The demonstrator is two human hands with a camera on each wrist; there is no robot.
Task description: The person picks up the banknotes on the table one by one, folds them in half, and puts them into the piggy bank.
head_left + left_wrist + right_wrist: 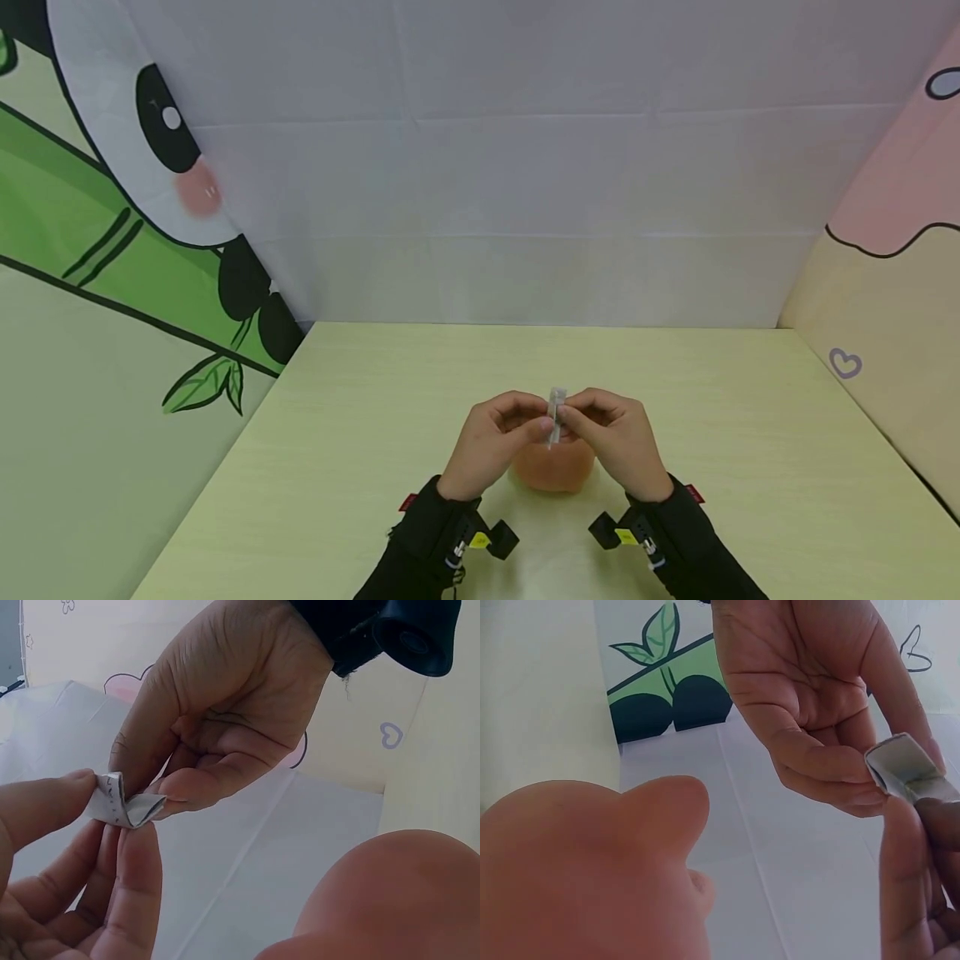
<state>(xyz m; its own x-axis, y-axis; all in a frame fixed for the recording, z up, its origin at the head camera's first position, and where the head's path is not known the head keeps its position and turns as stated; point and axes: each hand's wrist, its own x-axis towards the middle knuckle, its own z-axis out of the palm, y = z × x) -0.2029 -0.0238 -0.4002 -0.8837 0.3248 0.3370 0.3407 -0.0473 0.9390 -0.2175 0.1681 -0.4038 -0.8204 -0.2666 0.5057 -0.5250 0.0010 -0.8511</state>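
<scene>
Between my two hands is a small, pale strip of folded paper (pixel 556 406), held up above the table. Dark print shows on its outer face in the left wrist view, where the paper (pixel 109 799) bends into a V. My left hand (pixel 495 442) pinches one side between thumb and fingertips. The other side is pinched by my right hand (pixel 618 437). An orange, rounded piggy bank (pixel 553 471) stands on the table just below and behind the hands. Its ear and snout show on the piggy bank (pixel 592 862) in the right wrist view; no slot is visible.
A pale yellow table (pixel 360 433) spreads around the hands. Behind it hangs a creased white cloth (pixel 525 208), with a cartoon-printed panel (pixel 90 375) on the left and another panel (pixel 885 317) on the right.
</scene>
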